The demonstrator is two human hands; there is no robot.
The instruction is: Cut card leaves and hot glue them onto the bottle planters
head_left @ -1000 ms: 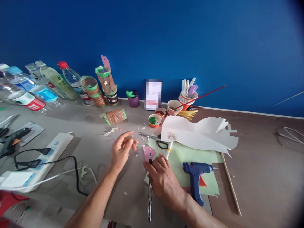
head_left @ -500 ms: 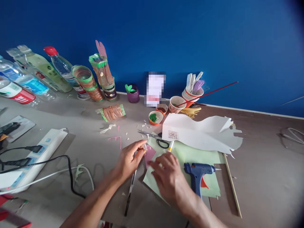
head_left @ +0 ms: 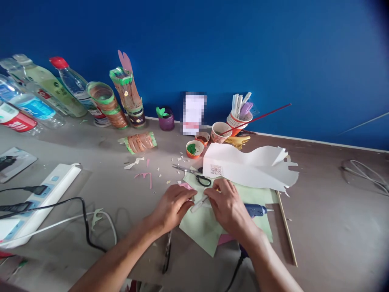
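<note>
My right hand [head_left: 229,205] is closed on a slim white marker pen [head_left: 199,204], its pale end slanting down toward my left fingers. My left hand [head_left: 174,207] is pinched right beside it; a small pale bit shows at the fingertips, too hidden to name. Under both hands lies light green paper [head_left: 200,231], with pink paper [head_left: 187,185] beyond my left fingers. Black-handled scissors [head_left: 203,181] rest just past the hands, partly beneath a curled white sheet [head_left: 243,164]. My right forearm partly covers a blue glue gun [head_left: 257,209].
Paint cups [head_left: 194,150] and a cup of white pens [head_left: 240,117] stand near the blue wall. Painted brown-green tubes [head_left: 141,142] and several plastic bottles [head_left: 69,81] are at left. A power strip [head_left: 60,182] with cables lies at left; a wooden stick [head_left: 287,229] lies right.
My right hand has risen and turned, bringing the pen across toward my left fingers. My left hand has moved slightly right over the pink paper. The view has shifted a little.
</note>
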